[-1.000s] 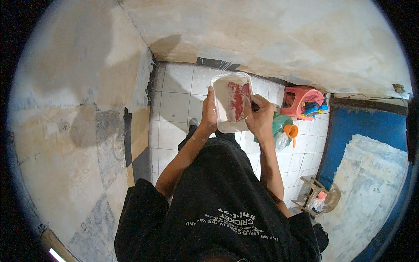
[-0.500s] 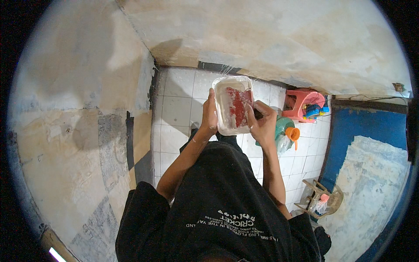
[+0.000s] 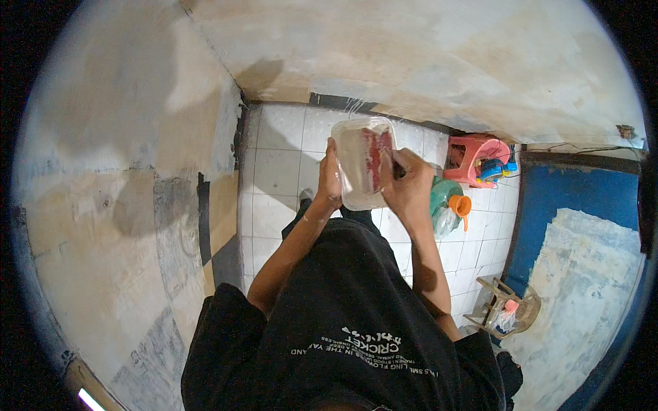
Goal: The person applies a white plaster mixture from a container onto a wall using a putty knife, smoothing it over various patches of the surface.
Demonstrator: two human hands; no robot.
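A pale, see-through plastic tub (image 3: 353, 164) smeared with whitish paste is held up in front of me. Its left wall rests in my left hand (image 3: 330, 177), with the fingers wrapped round the side and partly out of sight beneath. My right hand (image 3: 409, 183) is closed round a flat red scraper (image 3: 376, 154); its handle is mostly covered by my fingers. The red blade lies over the inside of the tub and carries patches of white paste. Whitish smears show on my left wrist.
A red plastic stool (image 3: 463, 159) lies by the far wall with blue and yellow things (image 3: 495, 169). Nearer stand a green bucket (image 3: 439, 195) and an orange dipper (image 3: 460, 204). A small brown chair (image 3: 528, 312) is at right. Patchy walls (image 3: 130, 226) enclose the tiled floor (image 3: 275, 171).
My right hand has shifted slightly left over the tub and turned, so the red blade shows narrower. The tub has tilted a little; my left hand keeps its hold.
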